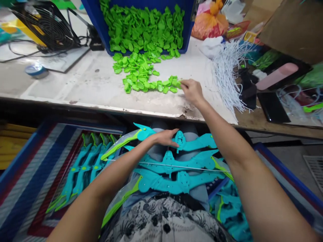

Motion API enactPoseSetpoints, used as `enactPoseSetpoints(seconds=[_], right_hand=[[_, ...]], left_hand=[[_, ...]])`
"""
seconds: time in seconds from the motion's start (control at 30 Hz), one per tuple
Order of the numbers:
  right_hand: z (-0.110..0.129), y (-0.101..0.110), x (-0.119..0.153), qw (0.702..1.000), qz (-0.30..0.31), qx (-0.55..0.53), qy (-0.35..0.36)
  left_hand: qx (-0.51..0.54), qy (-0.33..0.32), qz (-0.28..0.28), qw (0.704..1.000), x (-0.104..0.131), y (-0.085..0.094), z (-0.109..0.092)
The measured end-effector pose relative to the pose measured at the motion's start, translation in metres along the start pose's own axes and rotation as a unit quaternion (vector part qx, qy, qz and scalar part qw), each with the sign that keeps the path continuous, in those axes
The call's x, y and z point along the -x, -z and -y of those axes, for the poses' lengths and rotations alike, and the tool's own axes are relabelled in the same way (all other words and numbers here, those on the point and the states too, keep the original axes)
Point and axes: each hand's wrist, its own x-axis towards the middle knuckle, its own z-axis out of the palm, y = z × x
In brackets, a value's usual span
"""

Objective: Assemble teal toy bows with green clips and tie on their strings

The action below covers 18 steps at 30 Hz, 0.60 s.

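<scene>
- The right arm reaches forward over the counter (83, 82), elbow slightly bent; the right hand (193, 91) is turned back-up, fingers pointing left.
- Its grip pinches a small green piece (178, 85) between thumb and fingertips, at the right end of a loose row of green pieces (141, 80) spilling from a blue bin (189, 33).
- The left arm bends inward, forearm slanting over the lap.
- The left hand (165, 137) is curled on a toy bow (198, 144), its grip holding the bow beside the raised middle block.
- That bow lies across the lap, beyond two other bows (161, 185).
</scene>
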Motion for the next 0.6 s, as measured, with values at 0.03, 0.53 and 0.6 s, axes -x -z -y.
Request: enactPoseSetpoints(seconds=[0.03,0.53,0.6], right_hand=[[-0.008,0.011,0.007,1.000,0.022,-0.008,0.002],[-0.047,0.053,0.079,0.983,0.177,0.003,-0.039],[-0.046,0.053,0.090,0.985,0.148,0.033,-0.085]], left_hand=[[0.016,-0.009,0.002,1.000,-0.001,0.001,0.001],[0.198,0.041,0.008,0.979,-0.015,-0.001,-0.004],[0.189,0.052,-0.006,0.981,-0.014,-0.001,-0.006]])
